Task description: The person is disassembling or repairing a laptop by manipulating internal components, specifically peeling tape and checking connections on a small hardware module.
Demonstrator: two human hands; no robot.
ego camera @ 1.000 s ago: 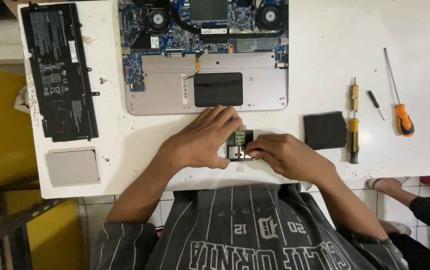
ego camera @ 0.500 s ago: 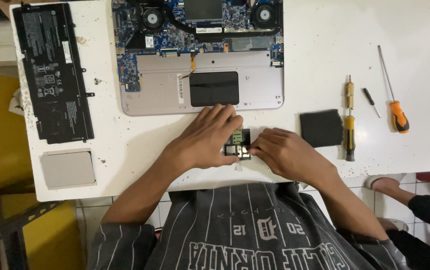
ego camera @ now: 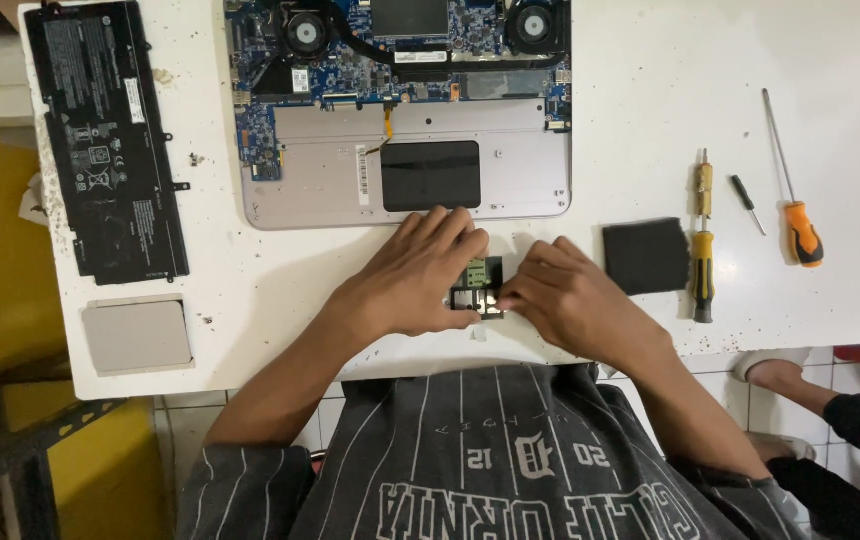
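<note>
Near the table (ego camera: 650,120) front edge, below the opened laptop (ego camera: 410,110), my left hand (ego camera: 415,280) and right hand (ego camera: 570,300) pinch a small dark part (ego camera: 478,285) between fingertips, one hand on each side. Right of my hands lie a black pad (ego camera: 646,256) and screwdrivers (ego camera: 702,240); the battery (ego camera: 105,140) lies far left.

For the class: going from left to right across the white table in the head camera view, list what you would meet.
Black battery pack → open laptop base → left hand → small black component → right hand → black square pad → yellow-handled screwdriver → small black screwdriver → orange-handled screwdriver.
</note>
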